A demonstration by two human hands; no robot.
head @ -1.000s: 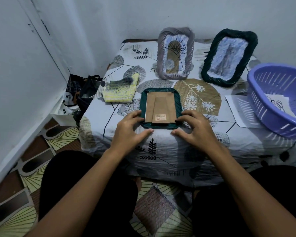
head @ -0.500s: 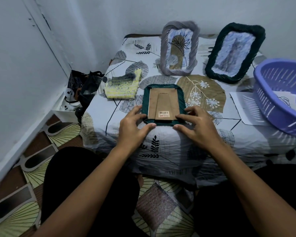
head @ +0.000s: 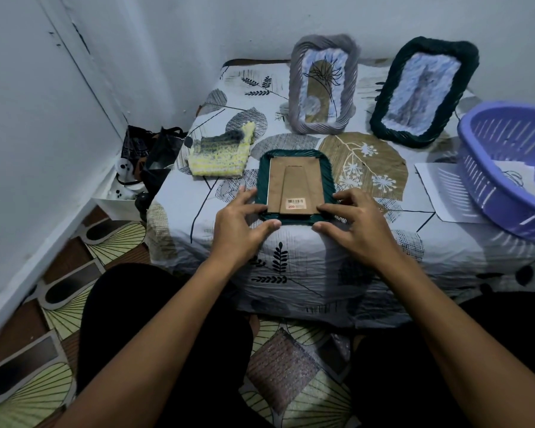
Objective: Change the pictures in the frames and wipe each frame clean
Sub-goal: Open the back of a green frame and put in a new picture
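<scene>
A green woven frame [head: 294, 153] lies face down on the bed near its front edge, its brown backing board [head: 294, 180] with a barcode sticker facing up. My left hand [head: 238, 223] pinches the frame's near left corner, fingers on top and thumb against the near edge. My right hand [head: 355, 223] pinches the near right corner the same way. A grey woven frame [head: 295, 88] and a dark green woven frame [head: 383, 118], each with a picture inside, stand against the back wall. A yellow-grey knitted cloth [head: 220, 152] lies left of the face-down frame.
A purple plastic basket [head: 476, 162] sits at the right of the bed with a drawn paper [head: 519, 177] in it, and another sheet [head: 439, 189] lies partly under it. Dark bags [head: 149, 156] crowd the floor corner at the left. A patterned sheet [head: 291, 273] covers the bed.
Both hands stay at the frame's near corners, their fingers creeping slightly further onto it. The frame has not visibly moved; only my viewpoint shifts a little.
</scene>
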